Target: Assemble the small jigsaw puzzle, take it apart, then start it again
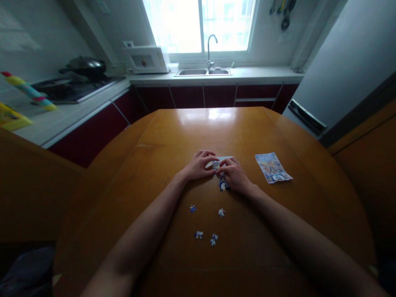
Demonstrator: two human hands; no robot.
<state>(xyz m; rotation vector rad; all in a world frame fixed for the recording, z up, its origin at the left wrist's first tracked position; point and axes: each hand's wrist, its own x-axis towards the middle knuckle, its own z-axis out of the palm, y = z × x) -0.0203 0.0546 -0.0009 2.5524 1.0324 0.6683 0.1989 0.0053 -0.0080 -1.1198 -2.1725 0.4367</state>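
A partly joined jigsaw puzzle [223, 185], printed in blue and white, lies flat on the wooden table beneath both hands. My left hand [200, 166] curls around its left side, with thumb and fingertips against the pieces. From the right, my right hand [235, 176] rests over the puzzle with bent fingers on its middle, close to the left fingertips. The hands cover much of the picture. Nearer to me lie loose jigsaw pieces: a bluish one [192, 208], a whitish one [221, 212], and two more, a left piece [199, 235] and a right piece [213, 239].
A creased picture sheet [273, 167] lies on the table [148, 165] to the right of my hands. Beyond the table stand a sink [193, 72], a white microwave [147, 60] and a stove with a wok [86, 66]. A fridge [334, 62] is at the right.
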